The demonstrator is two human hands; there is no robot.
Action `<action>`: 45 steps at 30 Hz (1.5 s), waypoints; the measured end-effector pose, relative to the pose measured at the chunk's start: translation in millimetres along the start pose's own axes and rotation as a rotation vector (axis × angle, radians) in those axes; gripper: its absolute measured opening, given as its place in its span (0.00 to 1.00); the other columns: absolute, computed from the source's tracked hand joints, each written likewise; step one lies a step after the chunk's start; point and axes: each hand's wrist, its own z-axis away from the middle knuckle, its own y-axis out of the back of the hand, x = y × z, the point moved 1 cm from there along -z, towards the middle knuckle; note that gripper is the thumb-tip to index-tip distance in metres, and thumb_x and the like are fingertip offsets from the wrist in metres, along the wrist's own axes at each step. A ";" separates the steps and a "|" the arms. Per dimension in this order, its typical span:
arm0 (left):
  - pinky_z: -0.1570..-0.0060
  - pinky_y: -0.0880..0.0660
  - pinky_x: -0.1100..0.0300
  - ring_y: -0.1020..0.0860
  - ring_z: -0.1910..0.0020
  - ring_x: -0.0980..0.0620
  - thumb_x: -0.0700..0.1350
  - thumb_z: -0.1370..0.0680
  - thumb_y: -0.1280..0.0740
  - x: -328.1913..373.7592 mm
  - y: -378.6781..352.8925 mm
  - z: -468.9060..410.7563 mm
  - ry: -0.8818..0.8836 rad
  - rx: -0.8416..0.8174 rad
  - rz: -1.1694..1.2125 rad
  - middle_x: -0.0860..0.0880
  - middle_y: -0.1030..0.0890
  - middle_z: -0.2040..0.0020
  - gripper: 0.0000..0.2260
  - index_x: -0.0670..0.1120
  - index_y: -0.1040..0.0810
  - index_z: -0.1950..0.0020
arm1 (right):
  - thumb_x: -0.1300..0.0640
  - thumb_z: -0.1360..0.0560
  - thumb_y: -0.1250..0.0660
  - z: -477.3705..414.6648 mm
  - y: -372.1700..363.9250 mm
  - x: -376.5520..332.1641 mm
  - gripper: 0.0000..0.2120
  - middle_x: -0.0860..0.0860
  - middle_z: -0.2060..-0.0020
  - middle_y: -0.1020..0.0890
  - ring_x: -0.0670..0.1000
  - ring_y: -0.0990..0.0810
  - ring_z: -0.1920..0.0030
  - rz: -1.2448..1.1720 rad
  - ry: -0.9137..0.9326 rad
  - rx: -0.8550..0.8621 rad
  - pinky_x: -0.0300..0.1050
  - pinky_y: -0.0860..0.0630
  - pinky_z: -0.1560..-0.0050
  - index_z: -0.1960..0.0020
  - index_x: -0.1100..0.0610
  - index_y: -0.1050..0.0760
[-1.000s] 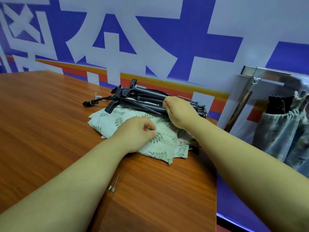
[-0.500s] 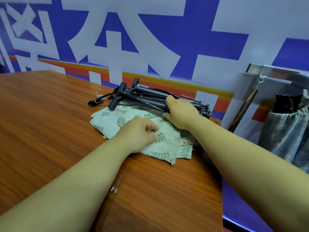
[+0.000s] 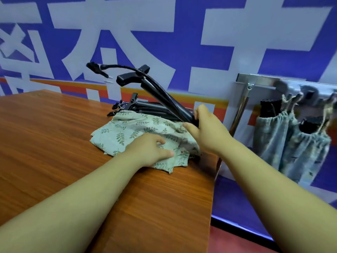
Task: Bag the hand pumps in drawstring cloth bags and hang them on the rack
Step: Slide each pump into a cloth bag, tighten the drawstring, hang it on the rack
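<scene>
Here the right hand (image 3: pixel 206 132), closed around the lower barrel of a black plastic hand pump with a T-handle and hose (image 3: pixel 164 95), has tilted it up off the pile; half a second earlier it lay flat. The left hand (image 3: pixel 151 150) presses flat, fingers spread, on the stack of pale green leaf-print cloth bags (image 3: pixel 131 130) on the wooden desk (image 3: pixel 54 143). Judged stage: one pump selected, bagging not begun. Other black pumps (image 3: pixel 151 108) lie behind the cloth. To the right, two filled drawstring bags (image 3: pixel 291 143) hang from the metal rack (image 3: pixel 259 81).
</scene>
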 end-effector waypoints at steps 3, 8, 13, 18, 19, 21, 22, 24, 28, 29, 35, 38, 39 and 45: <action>0.36 0.26 0.42 0.24 0.32 0.46 0.73 0.33 0.30 14.4 -3.4 -3.7 0.008 0.061 -0.145 0.51 0.23 0.30 0.34 0.58 0.22 0.32 | 0.43 0.22 0.34 16.6 5.1 5.9 0.18 0.50 0.66 0.27 0.52 0.33 0.69 -0.122 -0.082 -0.007 0.49 0.37 0.68 0.54 0.53 0.40; 0.42 0.23 0.48 0.22 0.41 0.47 0.66 0.29 0.28 45.5 -8.3 -5.5 -0.032 0.067 -0.264 0.51 0.19 0.40 0.26 0.53 0.19 0.37 | 0.45 0.22 0.33 35.8 13.0 8.1 0.17 0.52 0.67 0.26 0.51 0.32 0.69 -0.319 -0.182 0.007 0.48 0.33 0.67 0.55 0.52 0.40; 0.54 0.20 0.53 0.19 0.54 0.46 0.44 0.22 0.31 43.7 -11.7 -10.2 0.070 0.098 -0.141 0.48 0.16 0.55 0.04 0.48 0.18 0.56 | 0.46 0.21 0.34 48.9 20.3 12.6 0.17 0.49 0.70 0.28 0.49 0.34 0.72 -0.361 -0.236 0.010 0.44 0.36 0.69 0.55 0.51 0.40; 0.68 0.30 0.59 0.22 0.65 0.48 0.43 0.18 0.38 49.5 9.4 -7.8 0.121 0.303 0.151 0.47 0.18 0.59 0.07 0.46 0.22 0.54 | 0.47 0.21 0.34 54.0 27.5 19.4 0.16 0.47 0.71 0.28 0.44 0.36 0.77 -0.433 -0.261 0.019 0.41 0.35 0.70 0.55 0.52 0.40; 0.68 0.30 0.59 0.23 0.66 0.49 0.42 0.18 0.39 52.3 16.0 -6.5 0.123 0.346 0.201 0.48 0.19 0.60 0.07 0.45 0.23 0.54 | 0.47 0.21 0.34 54.1 28.9 19.0 0.16 0.48 0.71 0.28 0.44 0.35 0.77 -0.443 -0.266 0.019 0.41 0.35 0.70 0.55 0.51 0.40; 0.69 0.32 0.59 0.25 0.67 0.49 0.40 0.19 0.40 58.1 31.1 -4.8 0.116 0.436 0.290 0.50 0.22 0.63 0.09 0.46 0.24 0.57 | 0.47 0.21 0.33 52.8 31.3 15.9 0.16 0.49 0.70 0.27 0.46 0.34 0.75 -0.473 -0.283 0.030 0.43 0.34 0.69 0.55 0.51 0.40; 0.69 0.33 0.59 0.26 0.67 0.49 0.39 0.20 0.40 61.9 39.3 -3.8 0.112 0.480 0.338 0.50 0.23 0.64 0.09 0.46 0.25 0.58 | 0.46 0.22 0.33 51.9 32.2 13.9 0.16 0.50 0.69 0.28 0.48 0.34 0.73 -0.495 -0.290 0.036 0.44 0.34 0.69 0.55 0.51 0.40; 0.70 0.34 0.60 0.27 0.67 0.50 0.40 0.19 0.39 72.1 56.7 -0.1 0.096 0.550 0.424 0.51 0.23 0.63 0.08 0.46 0.24 0.56 | 0.46 0.22 0.34 51.3 36.2 9.4 0.17 0.51 0.68 0.30 0.50 0.35 0.72 -0.537 -0.303 0.046 0.44 0.35 0.70 0.56 0.51 0.41; 0.71 0.35 0.64 0.27 0.67 0.56 0.43 0.17 0.36 95.6 82.1 7.1 0.024 0.627 0.529 0.52 0.23 0.60 0.05 0.46 0.22 0.50 | 0.42 0.24 0.33 52.3 51.1 1.7 0.19 0.52 0.67 0.31 0.52 0.34 0.70 -0.615 -0.325 0.075 0.49 0.34 0.67 0.57 0.49 0.42; 0.71 0.34 0.65 0.27 0.66 0.56 0.44 0.17 0.36 101.8 86.6 8.2 0.004 0.646 0.550 0.52 0.22 0.60 0.05 0.46 0.22 0.50 | 0.41 0.25 0.33 52.9 56.6 -0.1 0.19 0.54 0.66 0.30 0.52 0.34 0.69 -0.622 -0.325 0.087 0.51 0.33 0.66 0.57 0.48 0.42; 0.63 0.29 0.61 0.25 0.61 0.54 0.44 0.18 0.34 160.2 109.9 18.1 -0.125 0.710 0.704 0.52 0.21 0.59 0.05 0.50 0.21 0.52 | 0.35 0.29 0.35 63.5 98.1 -0.2 0.18 0.57 0.63 0.28 0.52 0.30 0.67 -0.667 -0.308 0.114 0.59 0.29 0.66 0.61 0.42 0.43; 0.61 0.24 0.56 0.22 0.60 0.50 0.45 0.19 0.33 195.0 111.9 27.1 -0.189 0.688 0.715 0.50 0.19 0.58 0.05 0.50 0.20 0.54 | 0.46 0.21 0.34 71.3 122.2 4.9 0.17 0.51 0.63 0.33 0.47 0.33 0.68 -0.623 -0.240 0.194 0.46 0.33 0.63 0.56 0.50 0.42; 0.61 0.22 0.52 0.20 0.59 0.47 0.46 0.20 0.33 206.2 110.7 30.8 -0.209 0.668 0.727 0.48 0.18 0.58 0.05 0.51 0.20 0.55 | 0.48 0.20 0.35 75.0 130.4 8.9 0.16 0.50 0.63 0.35 0.44 0.36 0.69 -0.602 -0.222 0.224 0.40 0.34 0.64 0.55 0.51 0.42; 0.54 0.21 0.48 0.20 0.58 0.48 0.47 0.23 0.31 269.2 83.9 51.8 -0.326 0.473 0.773 0.50 0.18 0.59 0.03 0.52 0.19 0.55 | 0.49 0.21 0.34 117.6 189.2 38.3 0.16 0.50 0.61 0.37 0.48 0.38 0.65 -0.546 -0.227 0.312 0.45 0.36 0.61 0.55 0.50 0.42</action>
